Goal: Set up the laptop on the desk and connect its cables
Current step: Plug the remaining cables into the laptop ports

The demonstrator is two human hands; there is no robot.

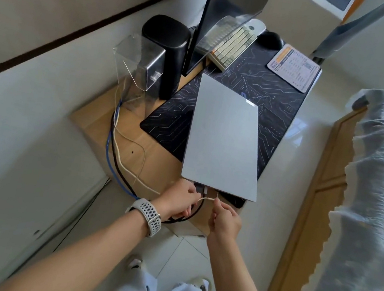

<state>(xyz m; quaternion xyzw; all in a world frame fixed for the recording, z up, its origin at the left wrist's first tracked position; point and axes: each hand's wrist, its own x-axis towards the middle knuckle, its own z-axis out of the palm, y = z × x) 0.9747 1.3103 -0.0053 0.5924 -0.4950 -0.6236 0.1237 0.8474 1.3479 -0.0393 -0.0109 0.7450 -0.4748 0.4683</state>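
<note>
Your closed silver laptop [225, 138] lies lid-up in the middle of the frame, resting partly on the dark circuit-patterned mat [265, 94] and reaching to the near edge of the wooden table [152, 161]. Just below its near edge, your left hand [179, 200] and right hand [225, 220] meet at lower centre. The fingers of each hand are curled and pinching a thin cream cable [207, 198] that runs between them, close under the laptop's edge. A small plug sits against the laptop's near edge just above your hands; you cannot tell whether it is fully seated. Your left wrist carries a pale perforated watch band [150, 214]. A black cable [116, 165] and a blue cable [110, 157] trail across the table's left part toward your left hand. Further up the frame stand a black cylinder [169, 47], a monitor [223, 11] seen edge-on, and a cream keyboard [233, 46]. A bed [374, 201] fills the right side.
</note>
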